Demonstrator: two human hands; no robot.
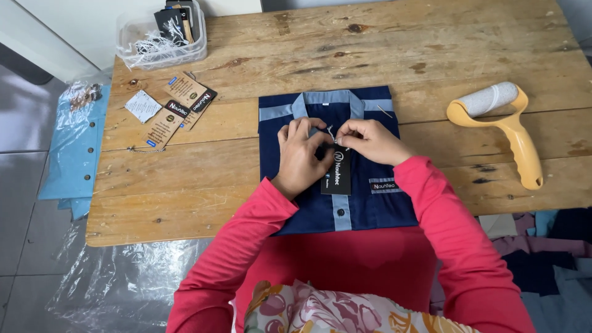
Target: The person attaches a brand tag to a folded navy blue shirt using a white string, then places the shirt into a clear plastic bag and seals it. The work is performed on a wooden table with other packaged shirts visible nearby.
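The folded navy shirt with pale blue placket and collar [336,160] lies flat near the front edge of the wooden plank table [246,160], buttons up, so its front is reachable. Left hand [301,154] presses the fabric, fingers curled; right hand [370,140] pinches the string of a black rectangular hang tag [338,174] at the placket.

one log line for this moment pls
left hand and right hand: pinching tag string at shirt placket | black hang tag lies on folded navy shirt | lint roller idle at right
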